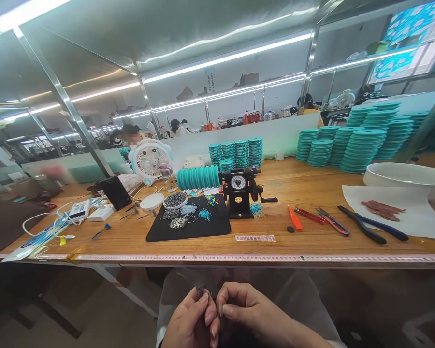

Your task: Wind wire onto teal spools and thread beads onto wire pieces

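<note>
Both hands are low in the view, close together over the lap and in front of the table edge. My left hand (194,319) is closed, thumb against the fingers, with a small dark bit showing at its fingertips; its kind is too small to make out. Beside it, my right hand (244,307) has thumb and forefinger pinched together, and whatever lies between them cannot be seen. Beyond the hands, a black mat (203,227) carries a bowl of dark grey pieces (175,200) and small piles of beads. Behind it stands a black hand-crank winder (239,193) with teal spools (198,178) on its shaft.
A measuring tape (217,258) runs along the table's front edge. To the right lie an orange-handled tool (295,218), tweezers (333,222), pliers (366,227) and a white bowl (406,175). Teal spool stacks (362,147), a fan (152,162) and a phone (115,192) stand farther back.
</note>
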`<act>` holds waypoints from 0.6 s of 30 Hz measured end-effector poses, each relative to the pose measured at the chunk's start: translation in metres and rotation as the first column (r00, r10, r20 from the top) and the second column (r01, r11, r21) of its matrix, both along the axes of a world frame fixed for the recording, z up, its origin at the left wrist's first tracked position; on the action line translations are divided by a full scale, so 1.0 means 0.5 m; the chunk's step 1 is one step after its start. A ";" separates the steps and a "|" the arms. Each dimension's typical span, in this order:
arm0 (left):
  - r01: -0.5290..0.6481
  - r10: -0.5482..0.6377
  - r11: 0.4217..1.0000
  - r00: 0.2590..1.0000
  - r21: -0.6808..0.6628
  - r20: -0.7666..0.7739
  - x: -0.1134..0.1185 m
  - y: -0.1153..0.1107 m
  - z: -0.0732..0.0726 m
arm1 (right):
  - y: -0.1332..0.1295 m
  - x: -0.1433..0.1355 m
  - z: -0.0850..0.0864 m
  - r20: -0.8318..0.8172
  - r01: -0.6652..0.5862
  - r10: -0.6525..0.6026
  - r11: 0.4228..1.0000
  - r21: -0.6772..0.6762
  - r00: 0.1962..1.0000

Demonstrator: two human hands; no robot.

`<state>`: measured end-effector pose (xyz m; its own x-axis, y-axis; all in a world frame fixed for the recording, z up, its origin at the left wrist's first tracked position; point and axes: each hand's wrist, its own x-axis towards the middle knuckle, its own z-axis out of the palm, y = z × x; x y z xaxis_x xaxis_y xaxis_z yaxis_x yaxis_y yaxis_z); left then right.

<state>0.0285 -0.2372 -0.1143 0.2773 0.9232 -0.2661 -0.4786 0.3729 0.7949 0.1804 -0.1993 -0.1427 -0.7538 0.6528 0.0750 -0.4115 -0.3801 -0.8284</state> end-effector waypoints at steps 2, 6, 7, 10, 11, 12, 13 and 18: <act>0.002 -0.002 1.000 1.000 0.000 0.004 0.000 0.001 -0.001 | 0.001 0.000 -0.006 0.019 0.010 -0.010 1.000 -0.010 1.000; -0.005 0.005 1.000 1.000 -0.008 0.017 -0.001 0.000 -0.005 | 0.002 -0.003 -0.011 -0.015 -0.016 0.016 1.000 -0.025 1.000; -0.007 0.007 1.000 1.000 -0.013 0.016 -0.001 0.000 -0.005 | 0.003 -0.004 -0.012 -0.032 -0.026 0.025 0.999 -0.030 0.999; -0.002 0.002 1.000 1.000 -0.018 0.008 -0.002 -0.001 -0.006 | 0.007 -0.009 -0.019 -0.055 -0.038 0.034 0.998 -0.056 0.998; -0.003 0.003 1.000 1.000 -0.014 0.004 -0.002 -0.002 -0.006 | 0.008 -0.010 -0.021 -0.057 -0.031 0.027 0.997 -0.068 0.998; -0.015 0.015 1.000 1.000 -0.012 -0.002 -0.001 -0.001 -0.007 | 0.010 -0.011 -0.022 -0.054 -0.014 0.010 0.997 -0.078 0.998; -0.038 0.038 0.999 0.999 -0.009 -0.010 0.000 -0.001 -0.008 | 0.011 -0.013 -0.022 -0.046 0.018 -0.022 0.996 -0.086 0.999; -0.193 0.196 0.980 0.975 0.040 -0.108 0.008 0.003 -0.021 | 0.008 -0.016 -0.006 0.148 0.270 -0.268 0.963 0.010 0.952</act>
<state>0.0323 -0.2359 -0.1248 0.0621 0.9643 -0.2573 -0.4475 0.2574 0.8564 0.1725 -0.1954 -0.1459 -0.5522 0.8331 -0.0316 -0.3737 -0.2812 -0.8839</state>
